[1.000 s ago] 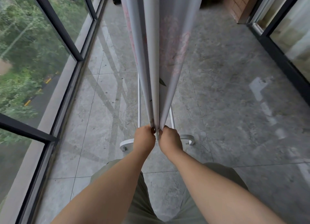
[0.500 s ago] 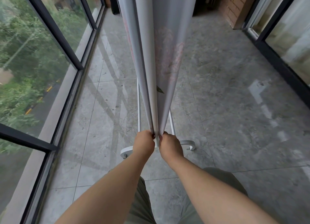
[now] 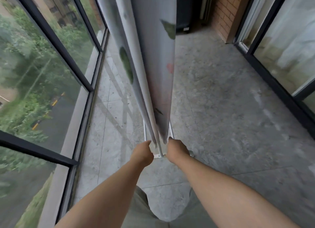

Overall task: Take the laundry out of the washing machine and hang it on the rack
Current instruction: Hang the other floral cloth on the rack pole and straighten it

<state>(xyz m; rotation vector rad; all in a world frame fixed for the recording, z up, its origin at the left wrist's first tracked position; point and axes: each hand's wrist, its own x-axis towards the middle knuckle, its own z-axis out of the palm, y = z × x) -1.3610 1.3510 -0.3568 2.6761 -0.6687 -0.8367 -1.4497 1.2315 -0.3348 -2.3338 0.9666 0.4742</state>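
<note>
A pale grey sheet with green and pink printed patches hangs in long folds over a white metal drying rack; only the rack's lower bars and foot show beneath it. My left hand pinches the bottom edge of the left fold with curled fingers. My right hand does the same at the bottom edge of the right fold. The two hands sit a little apart, one on each side of the rack's centre pole. The washing machine is out of view.
A grey tiled balcony floor stretches ahead. Tall black-framed windows run along the left, sliding glass doors along the right. A brick wall and a dark cabinet stand at the far end.
My hands have drawn slightly apart at the sheet's bottom edge, so the rack's centre pole shows between them. The view has tilted up towards the far end.
</note>
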